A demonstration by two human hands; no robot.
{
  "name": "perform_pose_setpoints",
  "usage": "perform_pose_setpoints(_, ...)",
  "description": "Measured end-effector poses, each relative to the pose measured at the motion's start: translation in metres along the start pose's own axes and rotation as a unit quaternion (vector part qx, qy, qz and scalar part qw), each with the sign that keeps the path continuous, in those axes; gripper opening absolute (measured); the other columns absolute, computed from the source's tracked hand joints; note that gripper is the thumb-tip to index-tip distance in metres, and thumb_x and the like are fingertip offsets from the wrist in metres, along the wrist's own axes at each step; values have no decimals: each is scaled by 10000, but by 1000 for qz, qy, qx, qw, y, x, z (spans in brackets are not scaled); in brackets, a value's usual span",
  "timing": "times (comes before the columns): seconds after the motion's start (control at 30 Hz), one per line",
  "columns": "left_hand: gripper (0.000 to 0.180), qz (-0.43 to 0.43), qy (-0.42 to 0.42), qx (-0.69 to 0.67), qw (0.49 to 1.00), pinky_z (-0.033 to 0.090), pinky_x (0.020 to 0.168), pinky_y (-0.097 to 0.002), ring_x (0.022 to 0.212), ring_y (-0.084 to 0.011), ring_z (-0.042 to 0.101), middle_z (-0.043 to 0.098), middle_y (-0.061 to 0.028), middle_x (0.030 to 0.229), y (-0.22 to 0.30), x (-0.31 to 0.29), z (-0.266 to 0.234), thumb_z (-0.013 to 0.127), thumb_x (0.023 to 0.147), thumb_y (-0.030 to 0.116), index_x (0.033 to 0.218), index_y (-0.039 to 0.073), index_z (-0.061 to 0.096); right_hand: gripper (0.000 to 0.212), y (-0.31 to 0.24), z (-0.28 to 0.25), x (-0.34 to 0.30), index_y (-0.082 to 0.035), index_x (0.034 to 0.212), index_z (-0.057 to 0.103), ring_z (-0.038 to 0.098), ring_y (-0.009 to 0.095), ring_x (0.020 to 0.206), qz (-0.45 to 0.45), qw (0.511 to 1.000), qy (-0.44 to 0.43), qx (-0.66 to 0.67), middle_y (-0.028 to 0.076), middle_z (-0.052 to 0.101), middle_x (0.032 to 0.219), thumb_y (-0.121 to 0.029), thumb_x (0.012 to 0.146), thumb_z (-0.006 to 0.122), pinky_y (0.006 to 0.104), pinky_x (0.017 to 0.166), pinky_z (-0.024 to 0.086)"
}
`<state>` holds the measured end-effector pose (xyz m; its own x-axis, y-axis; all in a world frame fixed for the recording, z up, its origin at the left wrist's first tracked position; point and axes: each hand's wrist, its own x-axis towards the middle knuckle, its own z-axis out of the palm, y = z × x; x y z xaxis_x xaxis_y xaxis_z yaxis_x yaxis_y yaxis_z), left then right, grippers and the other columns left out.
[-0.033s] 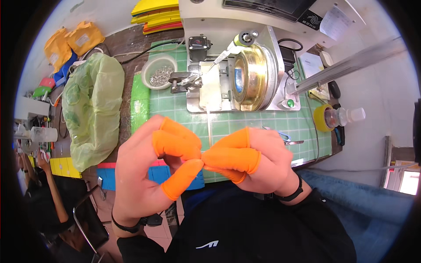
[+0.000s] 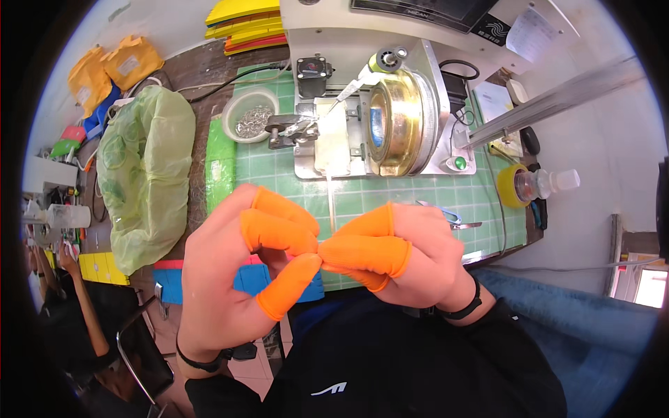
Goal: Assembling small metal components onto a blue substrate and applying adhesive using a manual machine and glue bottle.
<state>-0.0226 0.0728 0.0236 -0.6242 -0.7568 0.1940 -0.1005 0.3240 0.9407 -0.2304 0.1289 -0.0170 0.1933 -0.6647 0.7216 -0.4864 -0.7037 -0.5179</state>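
Orange finger cots cover the thumbs and fingers of both my hands, which meet in front of my chest. My left hand (image 2: 233, 268) is closed in a pinch, thumb tip against a fingertip. Touching it, my right hand (image 2: 390, 251) pinches too, its covered fingers pressed together. Whatever lies between the fingertips is too small or hidden to make out. Just beyond them a thin pale strip (image 2: 331, 202) runs back to a bench machine with a brass-coloured ring (image 2: 394, 125), a pale block (image 2: 332, 143) and a small metal clamp (image 2: 293, 131).
Left of the machine stands a white bowl (image 2: 251, 115) of small metal parts. A pale green plastic bag (image 2: 146, 181) lies further left. Scissors (image 2: 449, 217) rest on the green mat (image 2: 488, 209), near a yellow tape roll (image 2: 512, 187). Another person's arm (image 2: 87, 306) shows at far left.
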Motion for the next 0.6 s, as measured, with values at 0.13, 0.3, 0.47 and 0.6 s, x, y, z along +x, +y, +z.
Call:
perform_pose_setpoints(0.13, 139, 35, -1, 83, 996, 470, 651, -252, 781, -167, 599, 638, -135, 963, 10, 3, 1, 715, 822, 16, 929, 14, 627, 305, 3, -3, 0, 10, 1006, 704, 603, 182, 569, -21, 999, -25, -18, 98, 641, 825, -58, 709, 720, 284, 460, 475)
perform_pose_setpoints(0.3, 163, 40, -18, 103, 994, 497, 701, -308, 812, -232, 629, 657, -152, 958, 7, 4, -2, 711, 795, -16, 932, 9, 626, 229, 0, 5, -1, -54, 923, 746, 613, 175, 567, 39, 999, 4, -30, 60, 678, 777, -83, 724, 855, 260, 481, 457)
perform_pose_setpoints(0.47, 141, 94, -3, 185, 978, 501, 779, -341, 860, -273, 641, 669, -160, 975, -2, 14, -6, 679, 813, -40, 929, 2, 610, 226, 0, 19, -10, 5, 1095, 597, 570, 141, 606, 187, 973, -1, 137, 102, 584, 941, -127, 935, 687, 256, 539, 471)
perform_pose_setpoints(0.6, 97, 128, 61, 258, 956, 485, 854, -333, 936, -263, 643, 673, -149, 1018, -18, 43, -16, 622, 865, -54, 947, -10, 598, 373, 14, 35, -20, -12, 1300, 422, 534, 72, 729, 387, 871, -3, 304, 62, 513, 1027, -115, 992, 606, 250, 681, 466)
